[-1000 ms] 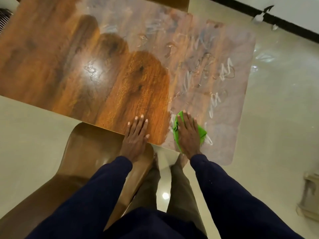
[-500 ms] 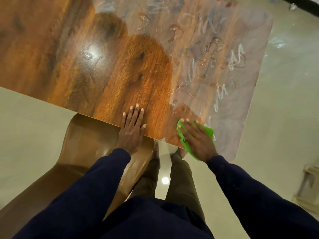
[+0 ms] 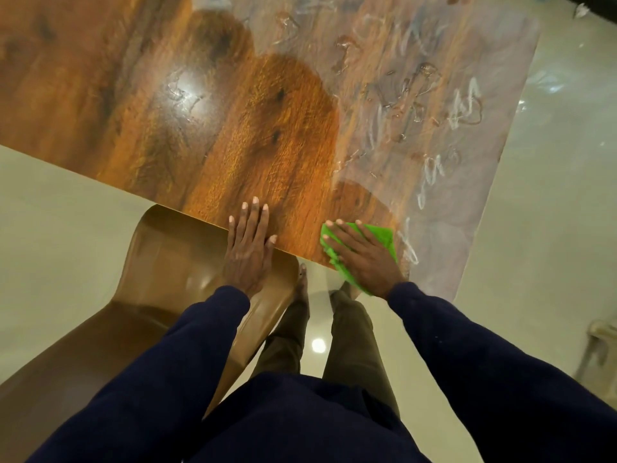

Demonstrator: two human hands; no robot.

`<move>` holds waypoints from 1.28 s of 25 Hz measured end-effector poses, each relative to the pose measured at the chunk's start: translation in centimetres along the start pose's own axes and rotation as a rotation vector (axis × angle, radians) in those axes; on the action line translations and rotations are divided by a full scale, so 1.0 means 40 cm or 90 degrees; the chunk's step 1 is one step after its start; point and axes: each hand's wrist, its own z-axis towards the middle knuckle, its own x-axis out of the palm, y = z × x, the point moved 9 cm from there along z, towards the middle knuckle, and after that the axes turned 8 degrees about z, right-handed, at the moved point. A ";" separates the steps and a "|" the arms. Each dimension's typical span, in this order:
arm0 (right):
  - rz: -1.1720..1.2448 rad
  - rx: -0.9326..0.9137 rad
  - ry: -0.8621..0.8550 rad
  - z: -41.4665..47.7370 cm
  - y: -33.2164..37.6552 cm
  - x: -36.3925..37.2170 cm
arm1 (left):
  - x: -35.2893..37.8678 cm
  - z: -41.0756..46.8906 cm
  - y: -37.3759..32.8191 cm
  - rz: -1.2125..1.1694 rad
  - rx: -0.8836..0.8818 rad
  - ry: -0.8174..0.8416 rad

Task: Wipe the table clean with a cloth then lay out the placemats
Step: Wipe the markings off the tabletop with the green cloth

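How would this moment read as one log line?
step: wiping | right hand: flat on green cloth | left hand: braced on table edge | placemats: none seen

My right hand (image 3: 362, 259) now lies further left along the near edge of the table (image 3: 133, 95) than a second ago, fingers angled left instead of straight ahead, and the green cloth (image 3: 380, 235) comes with it under the palm. A fresh dark arc (image 3: 364, 202) of wiped wood shows just beyond the cloth, where white film lay before. My view sits closer to the table, so the far right corner is now cut off.
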 end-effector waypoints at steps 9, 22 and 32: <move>0.016 0.190 -0.067 0.224 0.039 -0.025 | 0.012 -0.044 -0.004 0.003 -0.019 0.021; 0.059 0.377 -0.172 0.092 -0.171 -0.108 | 0.023 0.006 -0.099 -0.009 0.037 0.015; 0.021 0.282 -0.096 -0.356 -0.253 -0.076 | 0.087 0.029 -0.328 -0.023 0.082 0.014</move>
